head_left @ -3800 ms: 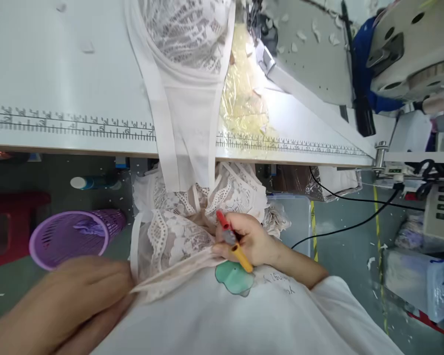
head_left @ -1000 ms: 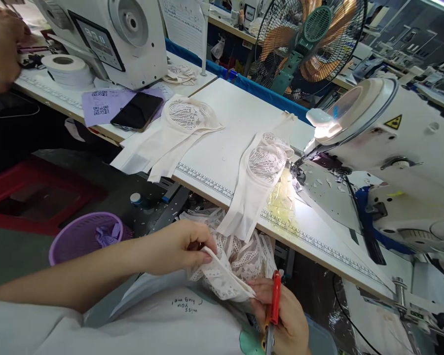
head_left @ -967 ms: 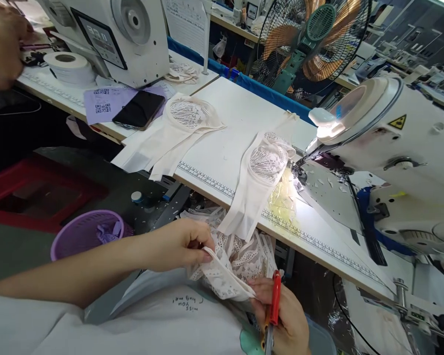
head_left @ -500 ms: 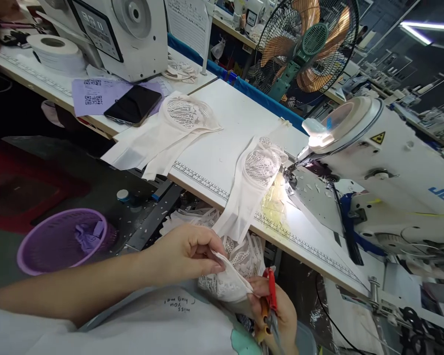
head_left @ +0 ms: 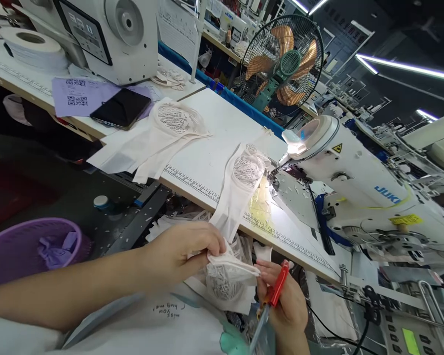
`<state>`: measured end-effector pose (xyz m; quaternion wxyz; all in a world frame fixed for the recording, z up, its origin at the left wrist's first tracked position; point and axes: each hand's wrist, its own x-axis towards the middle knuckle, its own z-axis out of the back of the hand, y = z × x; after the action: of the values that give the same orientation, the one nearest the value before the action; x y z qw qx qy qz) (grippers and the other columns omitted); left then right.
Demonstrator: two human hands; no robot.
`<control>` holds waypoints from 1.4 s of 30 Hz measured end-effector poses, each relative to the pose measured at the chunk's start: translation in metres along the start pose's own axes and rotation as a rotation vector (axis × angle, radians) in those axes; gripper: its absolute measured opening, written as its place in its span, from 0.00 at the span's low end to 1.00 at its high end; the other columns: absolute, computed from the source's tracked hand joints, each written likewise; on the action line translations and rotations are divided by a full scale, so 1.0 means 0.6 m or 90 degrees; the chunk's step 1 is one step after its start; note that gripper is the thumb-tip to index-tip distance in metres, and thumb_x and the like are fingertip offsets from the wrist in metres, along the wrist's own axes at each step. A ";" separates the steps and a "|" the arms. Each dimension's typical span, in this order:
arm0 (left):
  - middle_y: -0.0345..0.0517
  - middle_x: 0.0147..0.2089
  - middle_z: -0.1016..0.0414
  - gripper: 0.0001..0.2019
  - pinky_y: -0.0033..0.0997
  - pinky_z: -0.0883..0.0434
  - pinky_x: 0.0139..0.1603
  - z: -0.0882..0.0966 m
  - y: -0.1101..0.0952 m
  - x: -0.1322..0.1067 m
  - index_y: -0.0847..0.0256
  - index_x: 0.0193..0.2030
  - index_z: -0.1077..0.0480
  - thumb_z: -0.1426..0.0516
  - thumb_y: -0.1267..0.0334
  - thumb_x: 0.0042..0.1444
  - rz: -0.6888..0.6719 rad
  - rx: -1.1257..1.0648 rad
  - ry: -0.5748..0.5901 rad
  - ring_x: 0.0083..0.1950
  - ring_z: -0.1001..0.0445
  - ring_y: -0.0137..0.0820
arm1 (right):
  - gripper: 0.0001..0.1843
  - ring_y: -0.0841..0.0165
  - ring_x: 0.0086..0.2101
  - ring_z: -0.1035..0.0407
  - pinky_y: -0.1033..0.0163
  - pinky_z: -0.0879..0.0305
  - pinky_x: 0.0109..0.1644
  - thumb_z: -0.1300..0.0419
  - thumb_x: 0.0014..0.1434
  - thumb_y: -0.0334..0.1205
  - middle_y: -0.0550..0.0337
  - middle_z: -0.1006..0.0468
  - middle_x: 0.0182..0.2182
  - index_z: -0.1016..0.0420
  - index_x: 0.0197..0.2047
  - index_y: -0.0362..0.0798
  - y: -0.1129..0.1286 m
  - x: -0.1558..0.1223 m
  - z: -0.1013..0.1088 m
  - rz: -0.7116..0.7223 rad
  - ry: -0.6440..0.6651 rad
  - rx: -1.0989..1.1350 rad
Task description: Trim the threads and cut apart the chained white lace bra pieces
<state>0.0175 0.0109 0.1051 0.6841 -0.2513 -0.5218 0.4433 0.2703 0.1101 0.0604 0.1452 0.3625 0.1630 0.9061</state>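
Note:
My left hand (head_left: 181, 251) pinches the left end of a white lace piece (head_left: 225, 276) held over my lap. My right hand (head_left: 283, 301) grips the right end of the same piece and also holds red-handled snips (head_left: 276, 291), blade pointing down. More lace pieces (head_left: 170, 224) lie heaped under the table edge. A lace cup with long straps (head_left: 240, 182) hangs over the table's front edge beside the needle of the white Juki sewing machine (head_left: 358, 187). A second cup piece (head_left: 170, 125) lies further left on the table.
A purple basket (head_left: 25, 246) stands on the floor at left. A black phone (head_left: 120, 108), purple paper (head_left: 77, 91) and a tape roll (head_left: 33, 47) lie by another machine (head_left: 107, 34). A fan (head_left: 281, 61) stands behind the white table (head_left: 214, 148).
The view has swung from straight down at my lap up to the table and machines. Both hands have gathered the lace piece closer together, and the snips have tilted in my right hand.

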 end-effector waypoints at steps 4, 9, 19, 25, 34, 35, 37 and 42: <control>0.44 0.34 0.25 0.11 0.24 0.31 0.39 0.007 -0.002 -0.010 0.60 0.29 0.36 0.52 0.80 0.49 0.008 0.021 -0.031 0.37 0.27 0.28 | 0.18 0.56 0.43 0.26 0.46 0.28 0.46 0.43 0.55 0.29 0.51 0.21 0.40 0.32 0.49 0.48 0.005 0.006 0.013 0.070 0.041 -0.059; 0.43 0.34 0.25 0.09 0.24 0.32 0.37 0.010 0.004 -0.026 0.59 0.29 0.37 0.51 0.78 0.48 0.038 0.011 -0.048 0.36 0.27 0.28 | 0.17 0.57 0.43 0.26 0.49 0.26 0.44 0.43 0.56 0.29 0.52 0.20 0.38 0.32 0.50 0.48 0.021 0.016 0.006 0.108 0.043 -0.068; 0.44 0.39 0.26 0.11 0.22 0.31 0.41 0.035 0.011 -0.043 0.56 0.40 0.27 0.45 0.71 0.52 0.142 0.058 0.043 0.39 0.27 0.29 | 0.17 0.57 0.44 0.26 0.51 0.25 0.43 0.44 0.54 0.25 0.48 0.20 0.38 0.30 0.48 0.44 0.036 0.031 -0.003 0.116 0.084 0.024; 0.44 0.34 0.26 0.08 0.20 0.31 0.33 0.042 0.003 -0.030 0.58 0.33 0.26 0.46 0.69 0.53 0.192 0.070 0.070 0.33 0.27 0.27 | 0.17 0.58 0.43 0.26 0.51 0.25 0.43 0.45 0.56 0.26 0.49 0.20 0.38 0.30 0.48 0.45 0.033 0.035 -0.003 0.114 0.089 0.050; 0.45 0.35 0.29 0.06 0.30 0.32 0.42 0.042 -0.013 -0.006 0.60 0.26 0.30 0.45 0.70 0.52 0.231 0.058 0.067 0.40 0.30 0.32 | 0.20 0.59 0.42 0.26 0.52 0.25 0.42 0.45 0.53 0.22 0.51 0.20 0.36 0.32 0.49 0.48 0.027 0.022 -0.019 0.037 0.056 0.135; 0.46 0.35 0.29 0.06 0.31 0.32 0.43 0.041 -0.015 -0.003 0.61 0.25 0.32 0.45 0.70 0.52 0.236 0.041 0.075 0.41 0.30 0.32 | 0.20 0.60 0.41 0.25 0.53 0.25 0.41 0.45 0.53 0.23 0.52 0.20 0.35 0.32 0.48 0.48 0.027 0.022 -0.021 0.021 0.047 0.151; 0.45 0.32 0.28 0.07 0.29 0.32 0.39 0.039 -0.017 0.002 0.61 0.24 0.36 0.45 0.70 0.52 0.267 0.017 0.093 0.37 0.30 0.31 | 0.17 0.61 0.38 0.25 0.55 0.25 0.39 0.45 0.53 0.23 0.54 0.20 0.32 0.31 0.45 0.49 0.028 0.020 -0.024 -0.013 0.031 0.190; 0.39 0.28 0.34 0.09 0.22 0.37 0.25 0.034 -0.029 0.021 0.61 0.22 0.41 0.44 0.67 0.49 0.367 -0.065 0.105 0.27 0.36 0.25 | 0.07 0.65 0.31 0.24 0.60 0.25 0.34 0.42 0.54 0.30 0.58 0.22 0.28 0.31 0.36 0.50 0.030 0.009 -0.035 -0.184 0.029 0.408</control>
<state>0.0051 0.0109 0.1318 0.5564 -0.4584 -0.3935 0.5705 0.2494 0.0920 0.0567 0.1469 0.3424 0.4921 0.7868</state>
